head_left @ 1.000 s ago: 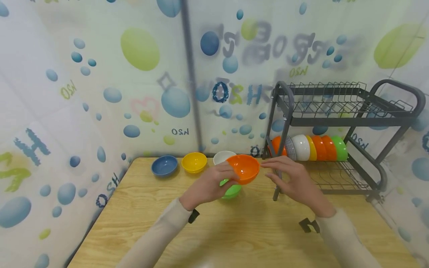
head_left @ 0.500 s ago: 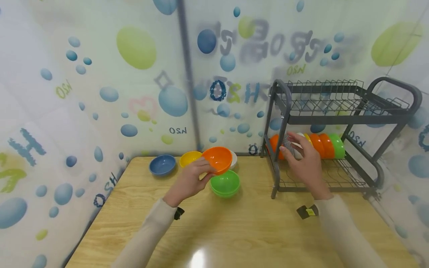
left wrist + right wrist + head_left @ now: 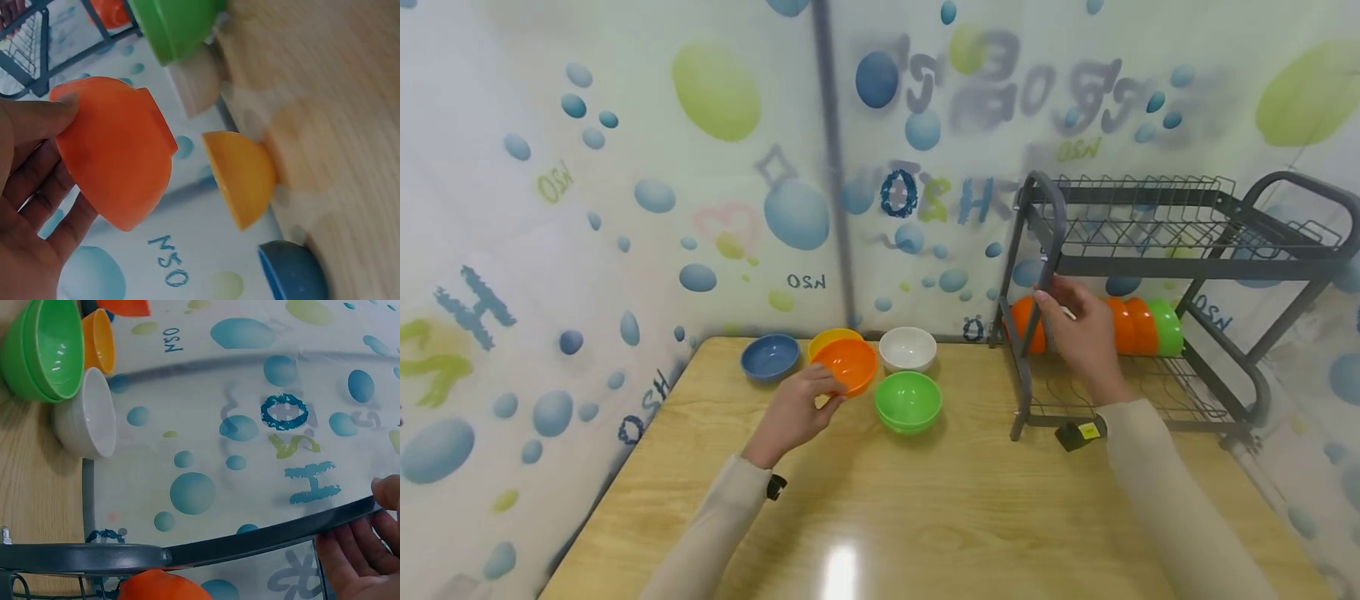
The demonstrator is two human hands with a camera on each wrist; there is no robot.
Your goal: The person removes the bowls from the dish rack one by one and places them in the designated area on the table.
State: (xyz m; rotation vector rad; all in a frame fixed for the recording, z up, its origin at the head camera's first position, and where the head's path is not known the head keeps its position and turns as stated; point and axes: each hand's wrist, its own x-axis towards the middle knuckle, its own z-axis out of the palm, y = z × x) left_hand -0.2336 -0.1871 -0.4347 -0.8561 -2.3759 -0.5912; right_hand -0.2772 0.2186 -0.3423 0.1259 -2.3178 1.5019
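Observation:
My left hand (image 3: 797, 410) pinches an orange bowl (image 3: 847, 365) by its rim, tilted above the table in front of a yellow bowl (image 3: 835, 336). The left wrist view shows the thumb on one side of the orange bowl (image 3: 119, 156), the fingers on the other. At the dark dish rack (image 3: 1049, 242), my right hand (image 3: 1086, 333) has its thumb and fingers on either side of the left front post (image 3: 281, 534), gripping it. Behind that hand, the lower shelf holds a row of bowls on their sides, including orange bowls (image 3: 1138, 327) and a green one (image 3: 1165, 327); the hand hides several.
On the wooden table (image 3: 910, 508) stand a blue bowl (image 3: 770, 357), a white bowl (image 3: 907, 348) and nested green bowls (image 3: 908, 402). A patterned curtain (image 3: 737, 250) hangs right behind the table's back edge. The rack's upper tier overhangs the bowl row.
My left hand has carried the orange bowl left, away from the rack and past the green bowls. My right hand has gone from beside the orange bowl to the rack's front post.

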